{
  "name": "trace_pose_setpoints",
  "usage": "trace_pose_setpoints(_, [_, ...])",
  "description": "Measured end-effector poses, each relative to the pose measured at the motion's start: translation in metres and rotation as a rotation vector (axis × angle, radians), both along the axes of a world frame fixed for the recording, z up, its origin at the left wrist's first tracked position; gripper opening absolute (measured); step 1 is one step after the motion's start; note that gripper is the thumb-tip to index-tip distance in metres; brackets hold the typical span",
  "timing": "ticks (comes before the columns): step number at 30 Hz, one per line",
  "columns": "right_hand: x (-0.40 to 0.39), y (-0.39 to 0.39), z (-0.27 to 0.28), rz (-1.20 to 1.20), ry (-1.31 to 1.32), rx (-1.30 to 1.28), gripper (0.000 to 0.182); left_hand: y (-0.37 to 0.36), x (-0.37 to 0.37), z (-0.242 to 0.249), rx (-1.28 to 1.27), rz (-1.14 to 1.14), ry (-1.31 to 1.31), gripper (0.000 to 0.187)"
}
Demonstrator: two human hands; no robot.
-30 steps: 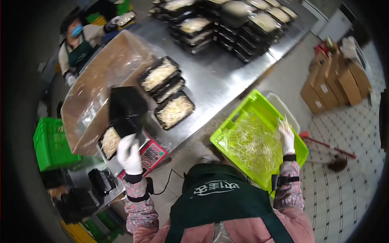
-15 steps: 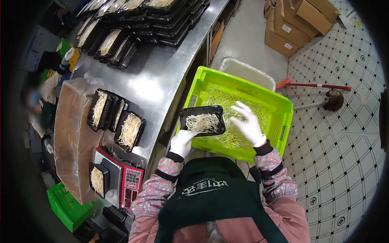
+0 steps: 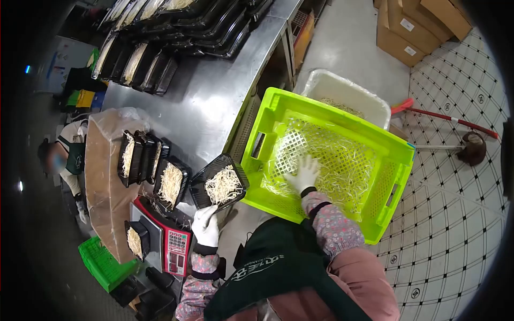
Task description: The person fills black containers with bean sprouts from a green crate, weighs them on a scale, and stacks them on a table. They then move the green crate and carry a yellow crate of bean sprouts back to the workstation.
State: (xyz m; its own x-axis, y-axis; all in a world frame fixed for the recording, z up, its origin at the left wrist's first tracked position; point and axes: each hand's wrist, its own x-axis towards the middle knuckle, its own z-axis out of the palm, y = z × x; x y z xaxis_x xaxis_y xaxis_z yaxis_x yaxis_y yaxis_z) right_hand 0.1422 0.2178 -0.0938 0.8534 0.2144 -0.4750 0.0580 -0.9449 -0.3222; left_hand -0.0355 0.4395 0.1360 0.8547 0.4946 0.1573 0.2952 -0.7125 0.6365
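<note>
My left hand [image 3: 206, 227], in a white glove, grips the near edge of a black tray [image 3: 201, 193] holding a heap of pale sprouts [image 3: 223, 185]. The tray is tilted at the table edge, left of a bright green crate [image 3: 326, 107]. My right hand [image 3: 304, 174], also gloved, is inside the crate with its fingers spread over loose sprouts [image 3: 342, 171] on the mesh bottom. No tray or clump shows in it. Beside the held tray stands another filled black tray [image 3: 170, 184].
Filled trays [image 3: 128, 158] stand by a brown plastic-lined box [image 3: 101, 182]. A red scale [image 3: 176, 251] bears one tray [image 3: 136, 241]. Stacked trays [image 3: 214, 27] fill the table's far end. A white bin [image 3: 348, 91] adjoins the crate. At left is another person [image 3: 69, 155].
My left hand has carried the tray left, out from over the crate to the table edge. My right hand has moved left and down onto the sprouts in the crate. The view has shifted.
</note>
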Motion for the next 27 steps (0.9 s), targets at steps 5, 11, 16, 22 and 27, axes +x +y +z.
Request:
trace_pose_setpoints(5, [-0.001, 0.024, 0.0, 0.259, 0.072, 0.266, 0.08, -0.012, 0.002, 0.01, -0.002, 0.014, 0.006, 0.027])
trace_pose_setpoints(11, [0.1, 0.023, 0.004, 0.062, -0.039, 0.027, 0.078, -0.012, -0.001, 0.005, 0.013, 0.047, 0.029, 0.03])
trace_pose_setpoints(16, [0.039, 0.056, 0.021, 0.573, 0.034, -0.032, 0.077, -0.023, 0.012, 0.004, 0.006, -0.025, 0.044, 0.029])
trace_pose_setpoints(22, [0.008, -0.044, -0.008, 1.201, -0.058, 0.108, 0.055, -0.025, 0.022, 0.003, 0.012, -0.117, 0.047, 0.03])
trace_pose_setpoints(27, [0.022, -0.144, -0.026, 0.77, -0.032, 0.012, 0.035, -0.032, 0.043, -0.007, 0.006, -0.263, 0.054, 0.031])
